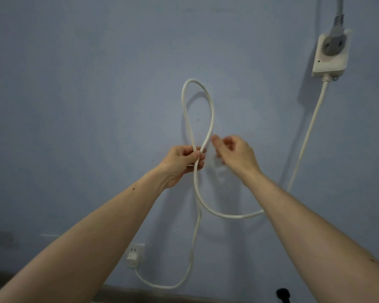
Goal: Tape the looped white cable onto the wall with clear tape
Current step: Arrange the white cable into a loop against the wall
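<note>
A white cable [211, 114] forms a tall upright loop in front of the blue wall [85, 95]. My left hand [182, 162] pinches the loop where its two strands cross. My right hand [234, 154] hovers just right of the crossing, fingers curled and apart, touching nothing that I can see. Below the crossing one strand hangs down to a white plug [132, 259] in a low wall socket. The other strand sweeps right, behind my right forearm, and climbs to a white power strip [329, 60]. No tape is visible.
The power strip hangs high on the wall at the right with a grey plug [333, 43] and thick grey cord in it. A dark object [283, 295] sits at the bottom edge near the skirting. The floor edge runs along the bottom.
</note>
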